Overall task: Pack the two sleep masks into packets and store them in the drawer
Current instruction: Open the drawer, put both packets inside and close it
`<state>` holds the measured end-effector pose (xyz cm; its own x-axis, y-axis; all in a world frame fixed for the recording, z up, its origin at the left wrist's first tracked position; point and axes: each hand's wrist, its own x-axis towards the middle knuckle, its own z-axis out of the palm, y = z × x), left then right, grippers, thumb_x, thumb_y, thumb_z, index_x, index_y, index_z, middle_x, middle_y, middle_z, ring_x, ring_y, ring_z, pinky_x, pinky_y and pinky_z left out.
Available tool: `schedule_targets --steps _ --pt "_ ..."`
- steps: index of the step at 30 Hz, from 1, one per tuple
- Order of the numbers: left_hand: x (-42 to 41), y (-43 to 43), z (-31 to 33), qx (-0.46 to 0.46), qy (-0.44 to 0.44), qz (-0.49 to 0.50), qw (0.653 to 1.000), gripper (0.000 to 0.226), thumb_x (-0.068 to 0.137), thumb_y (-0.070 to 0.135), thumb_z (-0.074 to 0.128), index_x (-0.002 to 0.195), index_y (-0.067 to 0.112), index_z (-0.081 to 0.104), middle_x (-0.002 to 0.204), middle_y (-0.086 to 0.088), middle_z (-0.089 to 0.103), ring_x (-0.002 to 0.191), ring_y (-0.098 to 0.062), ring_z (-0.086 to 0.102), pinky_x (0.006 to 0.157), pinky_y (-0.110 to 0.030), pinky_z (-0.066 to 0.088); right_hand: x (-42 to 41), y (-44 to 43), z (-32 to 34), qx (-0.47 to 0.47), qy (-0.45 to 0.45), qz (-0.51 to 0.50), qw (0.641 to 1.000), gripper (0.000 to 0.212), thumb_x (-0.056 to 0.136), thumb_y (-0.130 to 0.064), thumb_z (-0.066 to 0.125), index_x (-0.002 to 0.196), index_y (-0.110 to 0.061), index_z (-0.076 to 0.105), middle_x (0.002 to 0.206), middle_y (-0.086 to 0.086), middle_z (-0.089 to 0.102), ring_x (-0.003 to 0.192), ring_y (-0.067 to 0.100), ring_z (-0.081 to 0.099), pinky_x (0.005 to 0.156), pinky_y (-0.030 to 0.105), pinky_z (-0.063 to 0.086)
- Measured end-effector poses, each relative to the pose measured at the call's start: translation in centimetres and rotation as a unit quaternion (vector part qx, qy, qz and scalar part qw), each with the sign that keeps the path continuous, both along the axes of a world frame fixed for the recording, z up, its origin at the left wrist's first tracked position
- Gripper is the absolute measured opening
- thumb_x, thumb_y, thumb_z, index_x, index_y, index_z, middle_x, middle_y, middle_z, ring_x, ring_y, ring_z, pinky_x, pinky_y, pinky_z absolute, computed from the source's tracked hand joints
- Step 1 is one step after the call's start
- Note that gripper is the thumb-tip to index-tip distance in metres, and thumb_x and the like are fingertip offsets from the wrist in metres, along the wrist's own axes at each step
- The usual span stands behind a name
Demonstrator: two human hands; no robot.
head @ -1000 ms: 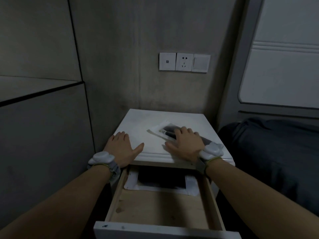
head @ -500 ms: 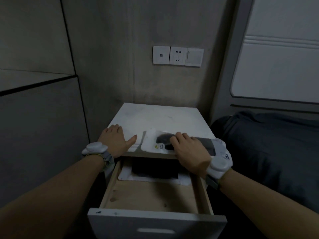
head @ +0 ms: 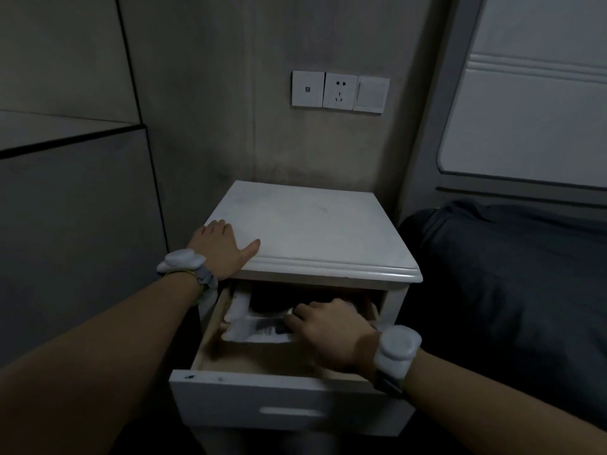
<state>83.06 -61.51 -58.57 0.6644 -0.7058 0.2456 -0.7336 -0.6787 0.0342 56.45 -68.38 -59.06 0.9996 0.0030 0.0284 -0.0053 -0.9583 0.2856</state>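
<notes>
The white nightstand's drawer (head: 282, 389) stands pulled out. Inside it, my right hand (head: 328, 330) grips a clear packet holding a dark sleep mask (head: 259, 331), low over the drawer's wooden floor. Behind and partly under it lies another packet with a dark sleep mask (head: 249, 303), at the drawer's back and half hidden by the nightstand top. My left hand (head: 221, 247) rests flat, fingers spread, on the front left corner of the nightstand top (head: 315, 231), holding nothing.
A bed with dark bedding (head: 512, 284) sits close on the right of the nightstand. A grey wall panel is on the left. Wall switches and a socket (head: 340, 91) are above the nightstand.
My right hand slid the packet off the front edge of the nightstand top and brought it down into the open drawer. My left hand stayed on the top's left corner.
</notes>
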Motion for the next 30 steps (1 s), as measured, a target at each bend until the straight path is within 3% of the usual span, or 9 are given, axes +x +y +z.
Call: schedule_targets --steps 2,8,10,14,21,25,28,30 --pt "0.0 0.0 0.1 0.0 -0.001 0.001 1.0 0.113 0.067 0.082 0.002 0.13 0.001 0.049 0.135 -0.016 0.051 0.124 -0.029 0.046 0.104 -0.038 0.035 1.1 0.1 -0.9 0.016 0.025 -0.028 0.999 0.043 0.1 -0.028 0.05 0.14 -0.016 0.043 0.124 0.013 0.056 0.102 0.029 0.059 0.072 0.035 0.038" --pt "-0.1 0.1 -0.1 0.002 -0.005 -0.002 1.0 0.104 0.072 0.08 0.006 0.124 0.002 0.052 0.126 -0.015 0.055 0.117 -0.03 0.049 0.1 -0.039 0.037 4.0 -0.1 -4.4 0.096 0.092 -0.062 0.989 0.038 0.1 -0.042 0.047 0.131 -0.021 0.052 0.115 0.011 0.065 0.092 0.027 0.065 0.08 0.041 0.056" --pt "0.0 0.1 -0.1 0.002 -0.009 -0.002 1.0 0.1 0.076 0.078 0.01 0.126 0.002 0.051 0.128 -0.015 0.054 0.119 -0.03 0.048 0.101 -0.039 0.036 4.5 -0.2 -5.4 0.138 0.123 -0.061 0.981 0.047 0.096 -0.05 0.049 0.133 -0.022 0.051 0.124 0.011 0.062 0.104 0.031 0.063 0.087 0.047 0.054" --pt "0.1 0.0 -0.1 0.002 -0.01 -0.004 1.0 0.098 0.077 0.077 0.012 0.128 0.002 0.049 0.13 -0.015 0.053 0.121 -0.03 0.047 0.103 -0.039 0.035 4.7 -0.7 -6.8 0.151 0.165 -0.047 0.973 0.058 0.094 -0.05 0.052 0.145 -0.024 0.042 0.145 0.014 0.046 0.125 0.037 0.049 0.1 0.052 0.046" --pt "0.0 0.1 -0.2 -0.002 -0.011 -0.003 1.0 0.107 0.069 0.08 0.002 0.123 0.002 0.053 0.125 -0.014 0.055 0.118 -0.029 0.048 0.101 -0.04 0.036 4.5 -1.1 -5.8 0.151 0.207 -0.02 0.966 0.063 0.094 -0.038 0.059 0.151 -0.024 0.035 0.156 0.008 0.032 0.136 0.034 0.038 0.108 0.051 0.04" --pt "0.2 0.1 -0.2 -0.002 -0.011 -0.003 1.0 0.107 0.069 0.08 0.002 0.123 0.002 0.053 0.125 -0.015 0.055 0.117 -0.029 0.048 0.101 -0.039 0.036 4.0 -0.5 -5.2 0.161 0.151 -0.042 0.974 0.053 0.097 -0.039 0.054 0.147 -0.022 0.043 0.149 0.009 0.043 0.128 0.033 0.049 0.103 0.049 0.045" --pt "0.2 0.1 -0.3 -0.007 -0.016 -0.007 1.0 0.103 0.071 0.079 0.004 0.119 0.002 0.054 0.123 -0.015 0.056 0.115 -0.03 0.05 0.099 -0.039 0.038 3.1 1.1 -3.5 0.254 0.039 -0.022 0.966 0.041 0.101 -0.048 0.039 0.129 -0.026 0.059 0.128 0.006 0.062 0.112 0.027 0.06 0.094 0.044 0.049" --pt "0.2 0.0 -0.4 -0.009 -0.018 -0.009 1.0 0.099 0.074 0.078 0.008 0.119 0.002 0.054 0.122 -0.016 0.056 0.115 -0.03 0.05 0.098 -0.039 0.038 2.1 2.3 -2.5 0.312 0.053 0.003 0.949 0.046 0.098 -0.058 0.037 0.124 -0.029 0.062 0.128 0.0 0.064 0.112 0.021 0.061 0.096 0.038 0.048"
